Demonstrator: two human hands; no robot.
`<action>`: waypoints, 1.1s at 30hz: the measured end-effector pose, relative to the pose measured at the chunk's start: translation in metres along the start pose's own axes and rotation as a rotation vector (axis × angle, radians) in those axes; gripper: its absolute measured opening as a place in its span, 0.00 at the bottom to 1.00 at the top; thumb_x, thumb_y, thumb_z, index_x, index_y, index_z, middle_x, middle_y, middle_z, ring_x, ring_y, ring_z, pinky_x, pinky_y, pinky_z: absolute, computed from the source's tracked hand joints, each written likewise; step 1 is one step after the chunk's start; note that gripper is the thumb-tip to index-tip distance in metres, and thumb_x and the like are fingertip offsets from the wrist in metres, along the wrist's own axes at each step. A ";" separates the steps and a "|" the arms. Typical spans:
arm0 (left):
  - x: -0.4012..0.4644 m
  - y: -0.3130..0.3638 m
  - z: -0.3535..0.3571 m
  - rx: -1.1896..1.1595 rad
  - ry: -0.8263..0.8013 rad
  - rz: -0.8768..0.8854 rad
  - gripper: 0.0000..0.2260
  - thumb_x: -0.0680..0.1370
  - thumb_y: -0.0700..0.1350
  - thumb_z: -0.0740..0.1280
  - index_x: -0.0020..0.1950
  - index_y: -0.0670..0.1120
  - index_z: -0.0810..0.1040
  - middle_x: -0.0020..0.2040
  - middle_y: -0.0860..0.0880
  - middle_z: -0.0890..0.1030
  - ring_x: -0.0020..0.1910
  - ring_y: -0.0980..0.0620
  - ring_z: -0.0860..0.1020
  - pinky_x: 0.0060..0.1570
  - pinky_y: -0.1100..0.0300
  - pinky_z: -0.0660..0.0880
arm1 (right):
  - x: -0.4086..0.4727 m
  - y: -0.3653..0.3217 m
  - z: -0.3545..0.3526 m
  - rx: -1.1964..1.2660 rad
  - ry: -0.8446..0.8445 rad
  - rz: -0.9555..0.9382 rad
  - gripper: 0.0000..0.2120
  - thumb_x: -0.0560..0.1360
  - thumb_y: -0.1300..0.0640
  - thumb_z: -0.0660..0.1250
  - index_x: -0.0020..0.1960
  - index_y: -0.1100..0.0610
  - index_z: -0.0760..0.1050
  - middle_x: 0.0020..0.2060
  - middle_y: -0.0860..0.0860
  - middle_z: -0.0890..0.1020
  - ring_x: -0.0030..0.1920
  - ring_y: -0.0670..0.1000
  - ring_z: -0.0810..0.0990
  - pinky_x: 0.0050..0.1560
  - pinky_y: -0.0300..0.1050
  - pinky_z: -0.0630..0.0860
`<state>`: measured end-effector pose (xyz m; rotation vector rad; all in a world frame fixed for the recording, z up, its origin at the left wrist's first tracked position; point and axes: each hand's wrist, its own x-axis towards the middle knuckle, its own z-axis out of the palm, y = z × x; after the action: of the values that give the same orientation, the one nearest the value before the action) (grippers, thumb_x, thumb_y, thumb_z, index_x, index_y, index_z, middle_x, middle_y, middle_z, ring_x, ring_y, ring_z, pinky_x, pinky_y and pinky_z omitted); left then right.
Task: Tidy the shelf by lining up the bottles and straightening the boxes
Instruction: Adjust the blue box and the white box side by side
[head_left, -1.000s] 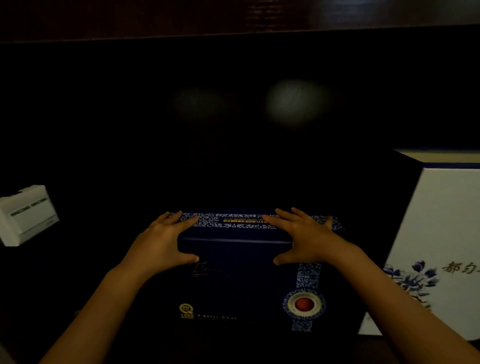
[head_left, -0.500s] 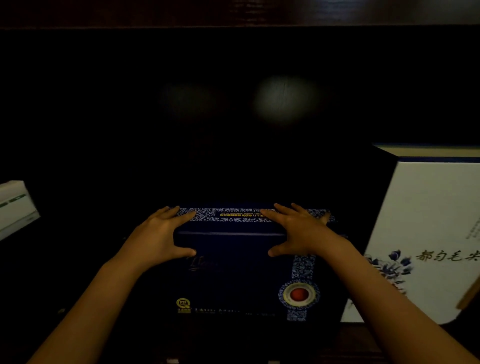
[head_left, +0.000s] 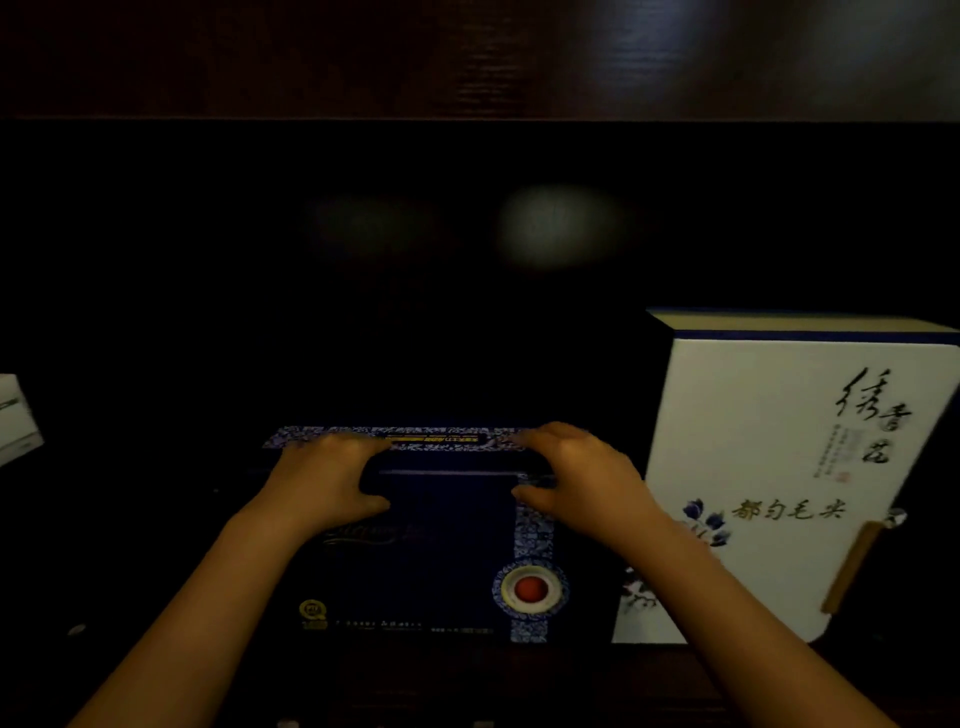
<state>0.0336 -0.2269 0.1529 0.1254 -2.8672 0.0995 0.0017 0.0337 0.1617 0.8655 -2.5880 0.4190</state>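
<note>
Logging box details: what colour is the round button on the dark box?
Red button, ringed white; head view.

A dim, dark wooden display shelf, as in a shop or home cabinet: a navy gift box stands near a white tea gift box.

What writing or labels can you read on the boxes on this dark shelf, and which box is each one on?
"都匀毛尖", in gold, on the front of the tall white box with blue flowers.
Large black brush calligraphy above it on that box: too stylised to read surely.
Small column of print and red seal beside the calligraphy: too small.
Yellow strip on top of the dark blue patterned box: blurred.
Gold script, round yellow mark and bottom print line on its front: unreadable.
Small white box at the left edge: blurred.
</note>
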 end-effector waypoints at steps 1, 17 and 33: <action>0.000 0.015 -0.004 -0.109 0.041 0.046 0.33 0.71 0.58 0.68 0.73 0.56 0.60 0.71 0.50 0.69 0.68 0.49 0.69 0.64 0.53 0.69 | -0.010 0.007 -0.012 0.058 0.064 -0.018 0.25 0.73 0.48 0.67 0.69 0.50 0.66 0.66 0.52 0.73 0.64 0.54 0.72 0.59 0.50 0.72; 0.045 0.225 -0.058 -1.142 0.176 0.211 0.34 0.68 0.44 0.75 0.72 0.48 0.65 0.70 0.49 0.70 0.65 0.54 0.70 0.63 0.59 0.69 | -0.091 0.227 -0.118 0.363 0.728 0.593 0.49 0.65 0.55 0.75 0.74 0.45 0.45 0.74 0.56 0.60 0.73 0.58 0.59 0.68 0.62 0.63; 0.047 0.238 -0.039 -1.478 0.250 0.067 0.27 0.72 0.36 0.70 0.68 0.52 0.69 0.57 0.54 0.74 0.57 0.54 0.73 0.33 0.71 0.77 | -0.101 0.270 -0.114 0.790 0.640 0.514 0.23 0.71 0.57 0.69 0.65 0.51 0.69 0.54 0.46 0.74 0.54 0.50 0.74 0.39 0.38 0.70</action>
<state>-0.0239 0.0089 0.1900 -0.2540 -2.0065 -1.7262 -0.0629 0.3363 0.1755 0.1629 -1.9690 1.6267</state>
